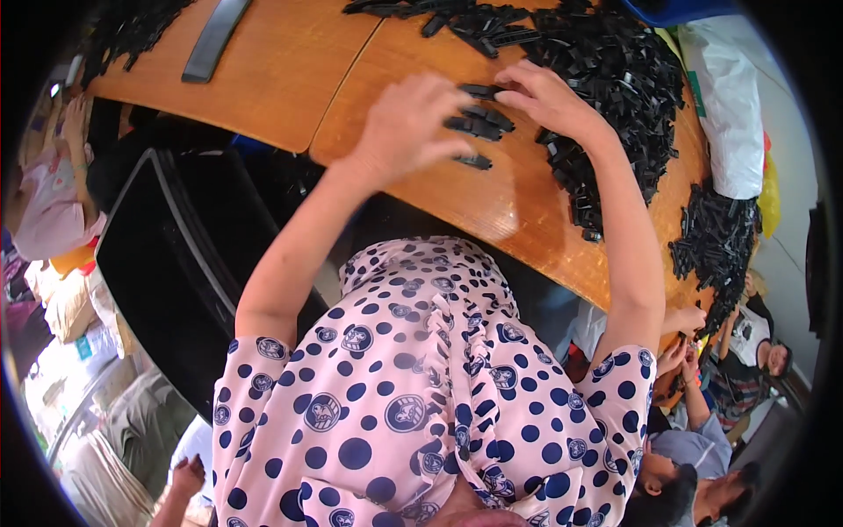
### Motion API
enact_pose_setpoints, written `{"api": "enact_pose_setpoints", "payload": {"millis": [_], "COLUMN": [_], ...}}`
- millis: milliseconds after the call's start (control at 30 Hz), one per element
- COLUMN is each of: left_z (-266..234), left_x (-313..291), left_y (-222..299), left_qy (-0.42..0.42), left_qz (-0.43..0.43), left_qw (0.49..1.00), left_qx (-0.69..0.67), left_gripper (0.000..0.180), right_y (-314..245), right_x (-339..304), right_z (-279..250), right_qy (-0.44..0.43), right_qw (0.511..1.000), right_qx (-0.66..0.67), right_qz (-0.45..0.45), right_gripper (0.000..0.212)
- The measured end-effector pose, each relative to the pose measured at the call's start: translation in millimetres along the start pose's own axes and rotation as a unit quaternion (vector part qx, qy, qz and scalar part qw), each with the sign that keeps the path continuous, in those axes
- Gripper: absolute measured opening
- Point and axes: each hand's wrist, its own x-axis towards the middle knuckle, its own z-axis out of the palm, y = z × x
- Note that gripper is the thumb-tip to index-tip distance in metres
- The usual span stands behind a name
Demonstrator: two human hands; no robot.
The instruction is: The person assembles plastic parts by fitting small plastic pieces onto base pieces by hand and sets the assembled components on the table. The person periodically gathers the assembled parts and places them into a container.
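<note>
My left hand is over the wooden table, its fingers spread and smeared by motion, with nothing visible in its grip. Beside its fingertips lie several narrow black plastic pieces, set roughly in a row. Across from it, my right hand has thumb and fingers bent around the end of one black plastic clip-like piece at the top of that row. The exact shape of the piece is hard to make out. A large heap of similar black plastic parts spreads just beyond and to the right of my right hand.
On the wooden table lies a long dark bar at the far left. More black parts pile up at the right end, below a white bag. A black bin stands at my left. Other people sit on both sides.
</note>
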Motion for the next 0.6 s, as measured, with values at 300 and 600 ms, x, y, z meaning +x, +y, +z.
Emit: {"api": "enact_pose_setpoints", "payload": {"millis": [300,600], "left_z": [-18.6,-137.2], "left_x": [-98.7,-194.4], "left_y": [10.6,16.4], "left_qy": [-0.023,-0.105], "left_qz": [-0.038,-0.291], "left_qw": [0.998,0.933], "left_qx": [0.041,0.185], "left_gripper": [0.022,0.03], "right_y": [-110.6,-234.2], "right_x": [-4.3,55.3], "right_z": [81.1,116.5], "right_qy": [0.057,0.089], "right_qw": [0.986,0.962], "right_qx": [0.154,0.15], "right_qz": [-0.011,-0.213], "right_gripper": [0.033,0.023]}}
